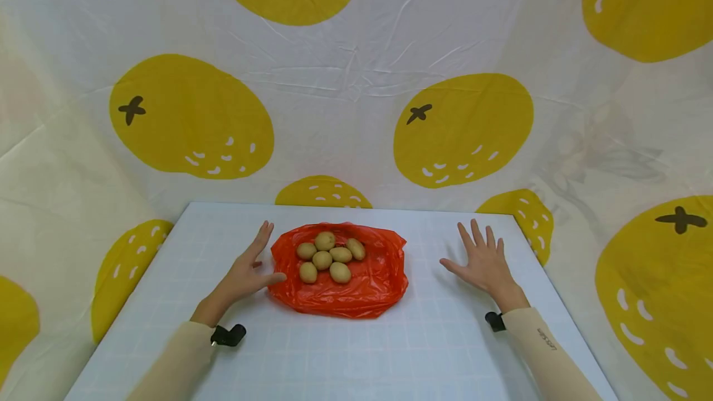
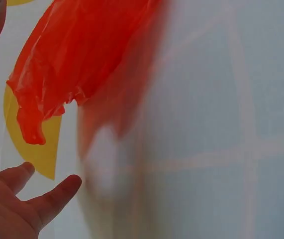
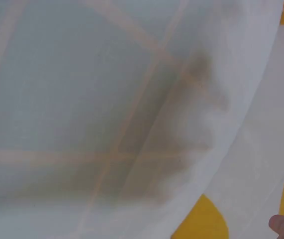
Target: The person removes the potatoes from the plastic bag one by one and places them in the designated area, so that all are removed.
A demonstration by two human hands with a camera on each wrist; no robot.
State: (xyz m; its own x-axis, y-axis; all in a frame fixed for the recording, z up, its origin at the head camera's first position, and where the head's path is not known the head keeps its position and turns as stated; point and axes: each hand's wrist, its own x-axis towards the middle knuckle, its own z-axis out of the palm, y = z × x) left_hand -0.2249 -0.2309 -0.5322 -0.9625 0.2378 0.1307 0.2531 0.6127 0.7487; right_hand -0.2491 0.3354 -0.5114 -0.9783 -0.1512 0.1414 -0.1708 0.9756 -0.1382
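Observation:
Several small potatoes sit grouped on the left part of a crinkled red plastic bag, whose edges stand up around them. My left hand is at the bag's left side, fingers spread, its thumb overlapping the bag's edge in the head view. In the left wrist view, fingers of that hand are apart from the red plastic, with nothing held. Well to the right of the bag, my right hand is spread wide above the table, holding nothing. Only its fingertips show in the right wrist view.
The white table has a faint grid pattern. Behind and beside it hangs a pale cloth printed with big yellow fruit. Black wrist devices are strapped at both sleeve cuffs.

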